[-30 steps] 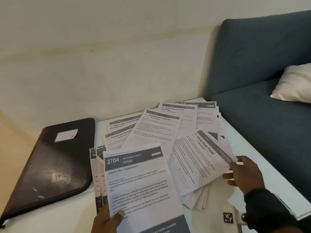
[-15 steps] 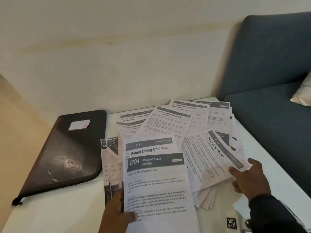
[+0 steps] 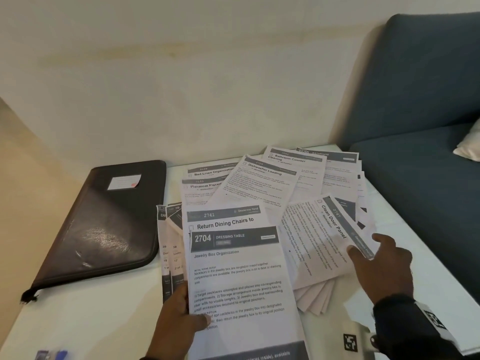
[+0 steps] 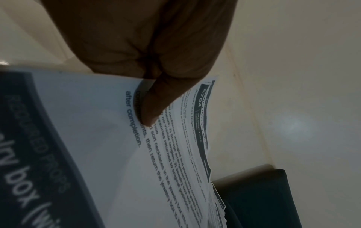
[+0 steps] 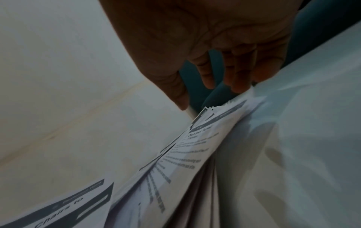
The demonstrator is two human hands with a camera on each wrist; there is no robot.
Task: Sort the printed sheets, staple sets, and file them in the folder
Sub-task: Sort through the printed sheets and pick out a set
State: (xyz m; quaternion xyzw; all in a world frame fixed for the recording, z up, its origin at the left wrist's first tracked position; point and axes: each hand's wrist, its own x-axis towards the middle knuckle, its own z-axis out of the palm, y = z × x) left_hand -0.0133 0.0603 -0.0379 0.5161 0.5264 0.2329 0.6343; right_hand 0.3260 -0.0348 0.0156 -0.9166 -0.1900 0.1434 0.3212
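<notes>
Several printed sheets lie fanned across the white table (image 3: 78, 320). My left hand (image 3: 192, 318) grips a stack of sheets (image 3: 239, 276) near the front edge, topped by "2704 Jewelry Box Organization"; the thumb (image 4: 154, 104) presses on top and the fingers are hidden beneath. A "2741 Return Dining Chairs" sheet (image 3: 223, 219) peeks out behind it. My right hand (image 3: 371, 245) rests at the outer corner of the "Clean Door Panel" sheet (image 3: 319, 242), fingers (image 5: 234, 83) fairly straight on the pile's edge, thumb over the sheet. A closed black folder (image 3: 104, 224) lies at the left.
A dark blue sofa (image 3: 415, 178) with a pale cushion (image 3: 470, 146) borders the table on the right, and a wall stands behind. A small white object with a square code tag (image 3: 350, 341) sits by my right wrist. Something blue (image 3: 52, 355) shows at the bottom left.
The 2704 sheet has slid toward me in my left hand, uncovering the 2741 sheet behind it. My right thumb has come onto the Clean Door Panel sheet's corner. The view shifted left.
</notes>
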